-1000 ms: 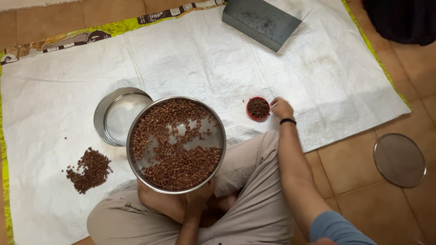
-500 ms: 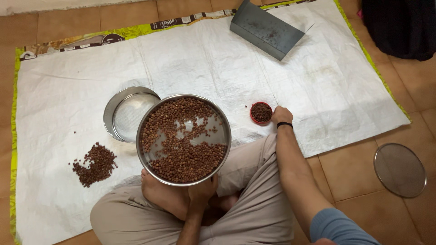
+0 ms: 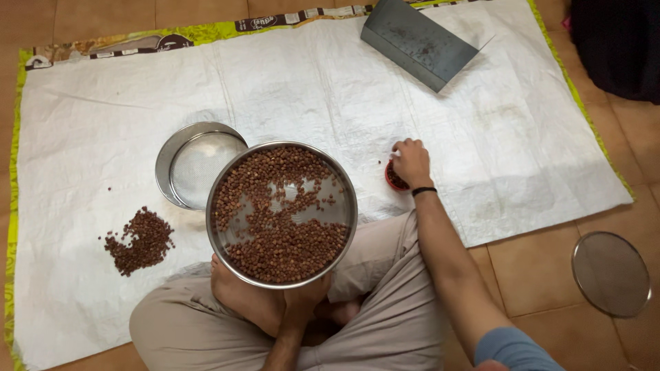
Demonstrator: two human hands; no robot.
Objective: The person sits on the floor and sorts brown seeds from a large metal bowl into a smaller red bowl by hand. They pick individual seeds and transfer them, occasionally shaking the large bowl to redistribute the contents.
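Note:
I sit cross-legged on a white woven mat (image 3: pixel 330 82). My left hand (image 3: pixel 302 302) holds a round steel plate (image 3: pixel 347 199) from below, above my lap; brown chickpeas (image 3: pixel 289 240) cover most of it, with bare metal showing in the middle. My right hand (image 3: pixel 411 161) reaches forward to the right of the plate, its fingers curled down over a small red bowl (image 3: pixel 392 181) of dark brown grains on the mat. The hand hides most of the bowl, and I cannot see whether the fingers grip it.
An empty round steel sieve (image 3: pixel 196 161) lies on the mat left of the plate. A small pile of chickpeas (image 3: pixel 141 239) sits further left. A grey metal scoop tray (image 3: pixel 419 41) rests at the far edge. A round mesh sieve (image 3: pixel 610 273) lies on the tiled floor, right.
My right hand has moved from beside the red bowl to over it, covering most of it. The plate stays held over my lap.

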